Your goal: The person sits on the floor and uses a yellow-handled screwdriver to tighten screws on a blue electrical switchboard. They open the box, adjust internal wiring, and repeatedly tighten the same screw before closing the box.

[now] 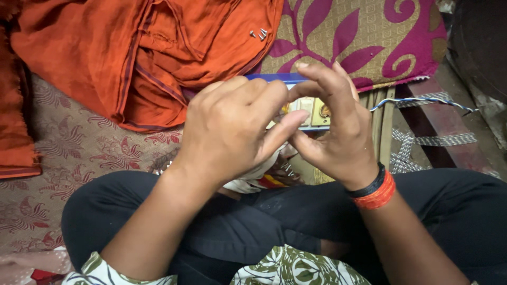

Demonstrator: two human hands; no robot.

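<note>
**Both hands closing round a small switch plate above the lap**

Left hand [232, 132] is curling in from the left, knuckles up, fingers bent over the near side of a small cream switch plate [311, 112]. Thumb is pressing across toward the right hand. Grasp looks firm.

Right hand [332, 132] is cupping the same plate from the right, fingers arched over its top edge, palm turned inward. Fingertips of the two hands are meeting over the plate. Most of the plate is hidden; only a strip with a pale rocker and a round brass-coloured part is showing between the fingers.

A flat blue strip [277, 78] is peeking out just behind the fingertips of both hands; whether it is part of the plate or a separate piece, cannot tell.

A black and orange wristband [376, 191] is sitting on the right wrist.

Under the hands, the person's legs in black trousers [253, 232] are lying crossed. Beyond the left hand, orange cloth [132, 53] is lying bunched on a patterned bed cover [79, 153], with a few small metal screws [260, 34] resting on it. Beyond the right hand, a leaf-patterned magenta cushion [380, 37]; to its right, a twisted blue and white wire [422, 101].
</note>
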